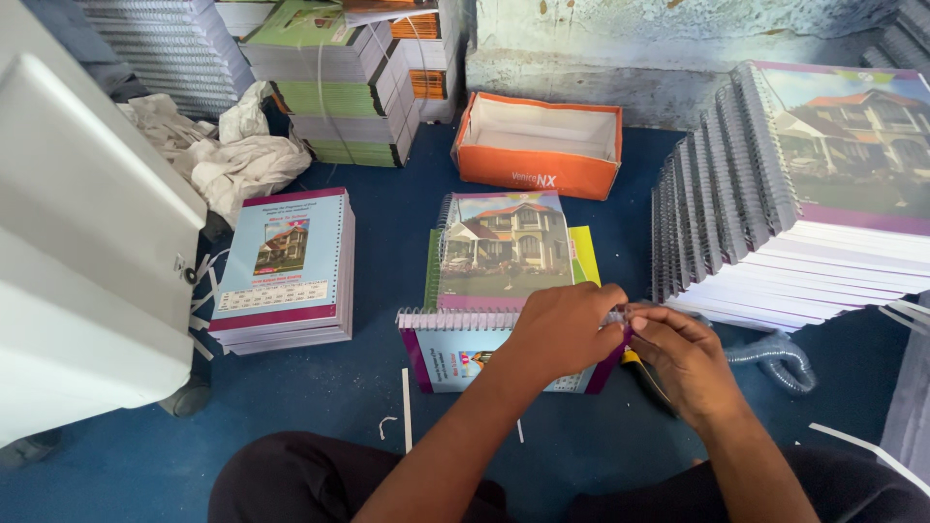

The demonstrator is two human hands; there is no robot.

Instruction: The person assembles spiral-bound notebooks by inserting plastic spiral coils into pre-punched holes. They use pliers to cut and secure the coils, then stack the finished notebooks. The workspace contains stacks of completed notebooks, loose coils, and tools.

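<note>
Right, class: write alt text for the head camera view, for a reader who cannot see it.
Two hands, left hand and right hand, pinch the wire binding at a spiral notebook's right end on a blue floor. Notebook stacks and an orange box surround it.

place: small bindery/print-finishing workshop, floor-level work | evidence: leaning stack of spiral-bound notebooks (775,194) just right of the fingers (668,324) | more notebook piles (339,87) well beyond fingers | paper offcuts (232,145) far up-left | empty orange box (538,145) beyond fingers | blue floor (387,232) | worn plaster wall (630,39) behind
</note>
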